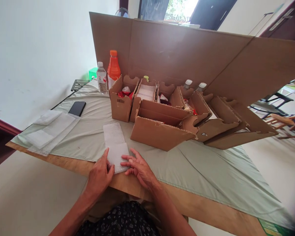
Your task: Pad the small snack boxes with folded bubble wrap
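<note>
A white, translucent foam-like sheet [115,141] lies on the pale green cloth near the table's front edge, with a folded layer over its near half. My left hand [100,172] rests at the left side of the sheet, fingers apart, touching its edge. At the sheet's right side is my right hand [139,167], its fingers spread over the near right edge. Neither hand grips anything. More white sheets [51,131] lie spread at the left, partly beside a black phone [77,108].
Several open cardboard boxes [162,131] stand beyond the hands, some holding red items. A clear bottle [102,78] and an orange bottle [113,67] stand behind left. A tall cardboard panel [174,49] rises behind the boxes. Chairs [285,121] are at the far right.
</note>
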Demonstrator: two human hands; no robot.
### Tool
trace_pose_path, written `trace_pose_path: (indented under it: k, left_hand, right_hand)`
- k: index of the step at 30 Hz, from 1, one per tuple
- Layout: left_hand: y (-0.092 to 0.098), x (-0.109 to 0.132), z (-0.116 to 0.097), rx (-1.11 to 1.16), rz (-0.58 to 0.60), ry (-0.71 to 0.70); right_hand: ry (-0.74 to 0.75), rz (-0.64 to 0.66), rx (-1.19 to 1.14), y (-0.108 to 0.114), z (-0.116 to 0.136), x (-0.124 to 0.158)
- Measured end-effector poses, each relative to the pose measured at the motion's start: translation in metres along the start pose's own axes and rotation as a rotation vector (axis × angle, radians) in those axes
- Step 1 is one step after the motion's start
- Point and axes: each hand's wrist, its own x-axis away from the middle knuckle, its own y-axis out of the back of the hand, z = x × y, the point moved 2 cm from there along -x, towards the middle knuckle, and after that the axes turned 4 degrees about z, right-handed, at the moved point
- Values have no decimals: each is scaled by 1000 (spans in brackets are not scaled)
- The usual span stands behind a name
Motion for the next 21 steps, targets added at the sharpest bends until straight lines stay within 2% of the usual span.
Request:
trace_pose_path:
  k: [3, 6, 8, 10, 12, 16, 19, 21]
  left_hand:
    - [2, 0, 2, -50, 23, -6]
    - [3, -2, 3, -97, 42, -8]
    - [2, -2, 4, -139, 49, -19]
    - [2, 0, 4, -190, 57, -29]
    - [4, 3, 4, -242, 21, -59]
    - [16, 20, -2, -230, -162, -290]
    - [18, 35, -6, -131, -105, -478]
    - [17, 40, -7, -59, -77, -502]
  right_hand:
    - [93, -23, 201, 5, 2, 8]
    - [329, -37, 670, 10, 8, 19]
    - [489, 0, 1048, 11, 9, 22]
    - [588, 59, 1361, 12, 6, 20]
    - [649, 83, 1554, 12, 1, 14]
    - [736, 66, 1579, 8, -2, 9]
    - [676, 130, 1500, 2, 6, 15]
    - [587, 175, 1462, -2, 13, 20]
